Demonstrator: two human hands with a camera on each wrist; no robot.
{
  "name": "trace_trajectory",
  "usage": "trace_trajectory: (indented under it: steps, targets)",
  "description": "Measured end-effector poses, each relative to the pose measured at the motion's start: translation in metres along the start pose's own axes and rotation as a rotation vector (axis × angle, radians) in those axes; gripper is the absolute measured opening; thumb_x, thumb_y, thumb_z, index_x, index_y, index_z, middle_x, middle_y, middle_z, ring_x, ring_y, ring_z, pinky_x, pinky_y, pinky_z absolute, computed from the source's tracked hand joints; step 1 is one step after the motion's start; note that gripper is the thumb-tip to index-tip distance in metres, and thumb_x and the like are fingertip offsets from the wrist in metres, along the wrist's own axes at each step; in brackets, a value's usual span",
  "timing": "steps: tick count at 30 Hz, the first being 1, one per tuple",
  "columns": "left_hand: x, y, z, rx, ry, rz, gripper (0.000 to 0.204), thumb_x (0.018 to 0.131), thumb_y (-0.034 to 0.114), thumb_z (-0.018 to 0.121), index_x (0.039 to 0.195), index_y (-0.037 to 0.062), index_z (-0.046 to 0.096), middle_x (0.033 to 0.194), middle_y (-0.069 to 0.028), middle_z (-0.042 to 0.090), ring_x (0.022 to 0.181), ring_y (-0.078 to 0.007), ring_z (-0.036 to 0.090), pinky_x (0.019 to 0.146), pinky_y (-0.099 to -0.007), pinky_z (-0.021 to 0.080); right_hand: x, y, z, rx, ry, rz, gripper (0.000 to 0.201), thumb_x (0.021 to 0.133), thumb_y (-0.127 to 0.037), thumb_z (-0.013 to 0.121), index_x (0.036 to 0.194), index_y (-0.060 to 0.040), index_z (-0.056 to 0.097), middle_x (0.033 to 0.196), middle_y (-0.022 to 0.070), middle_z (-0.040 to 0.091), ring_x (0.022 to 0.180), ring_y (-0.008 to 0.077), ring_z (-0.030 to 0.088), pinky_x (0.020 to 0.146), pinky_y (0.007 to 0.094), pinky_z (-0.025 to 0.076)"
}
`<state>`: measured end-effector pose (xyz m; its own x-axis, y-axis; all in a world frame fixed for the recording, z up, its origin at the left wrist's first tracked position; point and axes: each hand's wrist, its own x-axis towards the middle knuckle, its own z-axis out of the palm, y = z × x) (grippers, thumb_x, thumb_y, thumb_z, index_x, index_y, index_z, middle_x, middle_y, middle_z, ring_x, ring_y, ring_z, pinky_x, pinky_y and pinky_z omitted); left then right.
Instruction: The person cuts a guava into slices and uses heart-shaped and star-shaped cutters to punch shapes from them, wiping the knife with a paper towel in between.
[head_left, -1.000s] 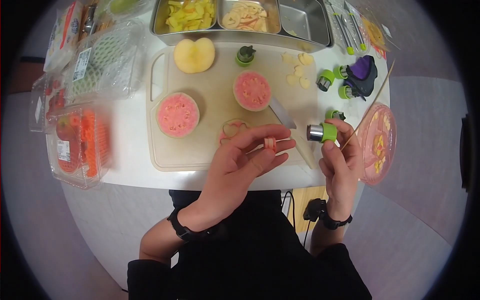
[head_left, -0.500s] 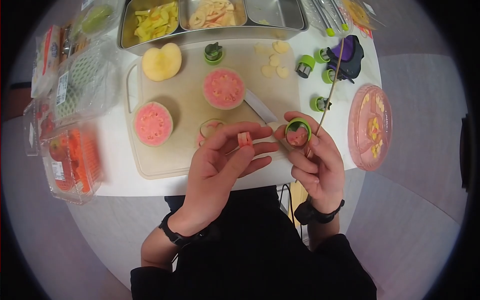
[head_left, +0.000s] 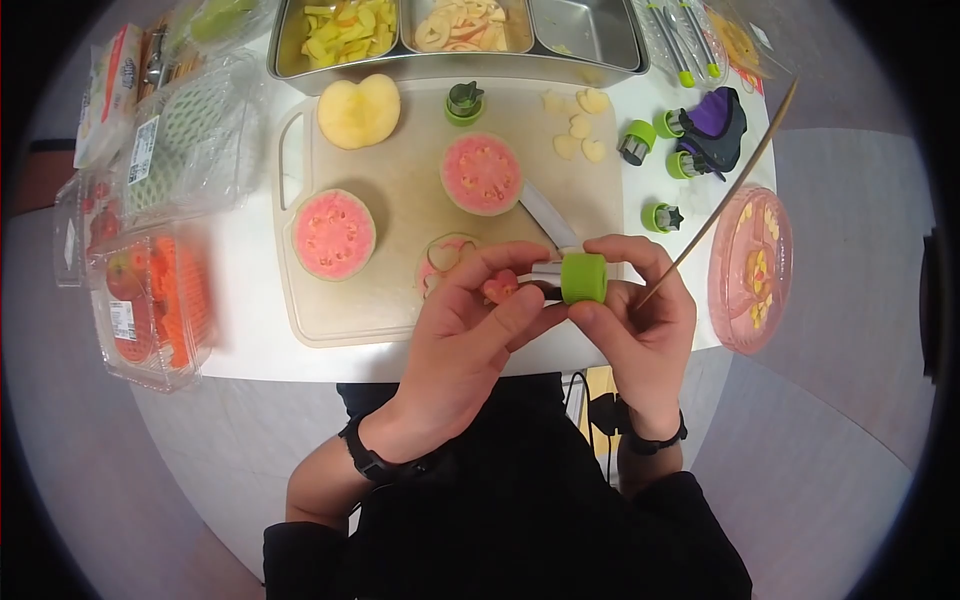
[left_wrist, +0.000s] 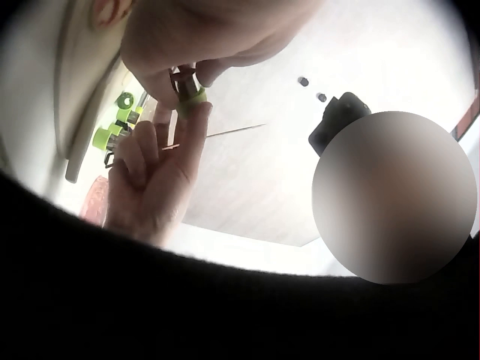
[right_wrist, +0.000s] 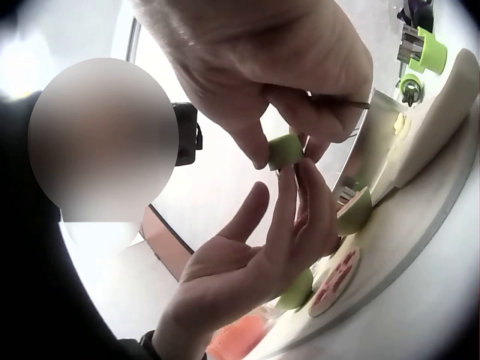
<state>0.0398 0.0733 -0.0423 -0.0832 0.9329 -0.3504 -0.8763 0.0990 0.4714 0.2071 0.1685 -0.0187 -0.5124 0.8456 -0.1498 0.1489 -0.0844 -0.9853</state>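
Note:
Between the thumb and fingers of my left hand [head_left: 455, 325] is a small pink flower-shaped guava piece [head_left: 500, 287], its face turned up. My right hand [head_left: 645, 335] pinches a green-rimmed metal cutter [head_left: 584, 278], whose metal end points left at the left fingertips. A thin wooden skewer [head_left: 735, 186] is also in the right hand, slanting up and right. In the right wrist view, left fingertips meet the cutter's green rim [right_wrist: 285, 151]. Below the hands, a guava slice with cut-outs [head_left: 440, 258] lies on the cutting board [head_left: 400, 300], partly hidden.
Two pink guava halves [head_left: 334, 235], a halved apple [head_left: 359, 112], a knife [head_left: 545, 213] and pale cut-outs [head_left: 580, 126] are on the board. Behind stands a steel divided tray [head_left: 460, 66]. Several cutters [head_left: 637, 142] and a pink plate [head_left: 724, 310] are right, plastic boxes [head_left: 150, 310] left.
The right hand has brought the cutter left to the left hand and turned it, metal end now leftward. The guava piece has turned from its side to its flower face.

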Motion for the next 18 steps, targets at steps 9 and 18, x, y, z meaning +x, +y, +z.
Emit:
trace_trajectory:
  steps: [9, 18]
  targets:
    - [-0.002, 0.005, -0.007, -0.013, 0.035, -0.022, 0.033, 0.113, 0.01, 0.058, 0.144, 0.0008, 0.057, 0.124, -0.001, 0.06, 0.129, -0.0158, 0.063, 0.121, -0.0443, 0.052, 0.01, -0.004, -0.015, 0.184, 0.196, -0.375, 0.046, 0.118, -0.038, 0.041, 0.1, 0.001, 0.056, 0.097, 0.0113, 0.052, 0.071, 0.0158, 0.052, 0.061, 0.0311, 0.047]
    - [-0.001, 0.0, -0.01, 0.007, 0.03, 0.02, 0.032, 0.112, 0.008, 0.058, 0.143, 0.0005, 0.058, 0.124, -0.0018, 0.061, 0.13, -0.0166, 0.063, 0.123, -0.045, 0.051, 0.004, -0.014, 0.004, 0.018, 0.135, -0.425, 0.025, 0.116, -0.023, 0.051, 0.11, 0.001, 0.056, 0.099, 0.0128, 0.057, 0.076, 0.0201, 0.066, 0.076, 0.0324, 0.057]
